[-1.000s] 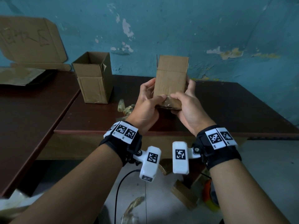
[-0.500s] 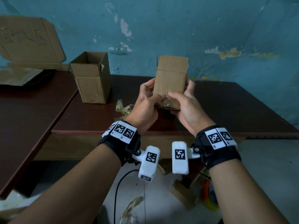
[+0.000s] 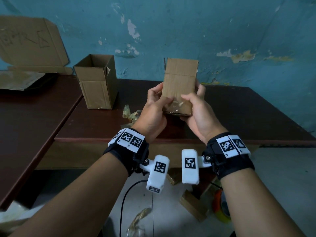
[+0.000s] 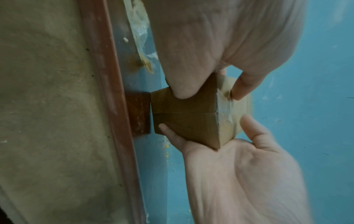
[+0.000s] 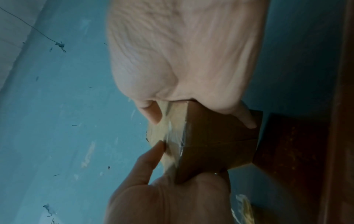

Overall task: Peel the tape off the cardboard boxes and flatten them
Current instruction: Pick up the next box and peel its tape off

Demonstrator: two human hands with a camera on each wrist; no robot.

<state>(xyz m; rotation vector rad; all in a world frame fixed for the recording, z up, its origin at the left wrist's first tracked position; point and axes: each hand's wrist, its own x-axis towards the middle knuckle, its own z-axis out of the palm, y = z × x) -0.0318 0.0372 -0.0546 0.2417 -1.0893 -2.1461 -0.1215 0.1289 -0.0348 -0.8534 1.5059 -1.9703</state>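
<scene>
Cardboard is held upright above the near edge of the counter (image 3: pixel 239 117): a small box (image 3: pixel 178 86) is gripped from both sides, the left hand (image 3: pixel 153 110) curled round its left edge with the thumb pressed on the clear tape (image 3: pixel 176 106) near the bottom, the right hand (image 3: pixel 196 112) cupped under the lower right corner with the thumb laid on the front face.

Two risks are judged. The thin glossy tape may be torn into slivers if it is picked at a shallow angle, so that scraps are left stuck on the seam. The light box may also be crushed or let slip while only the thumbs are worked.

Counted: two upright boxes, one held and one open box (image 3: pixel 97 82) standing on the counter; one flattened sheet (image 3: pixel 30 43) leaning at the wall; one heap of crumpled tape (image 3: pixel 130 113) on the counter.
</scene>
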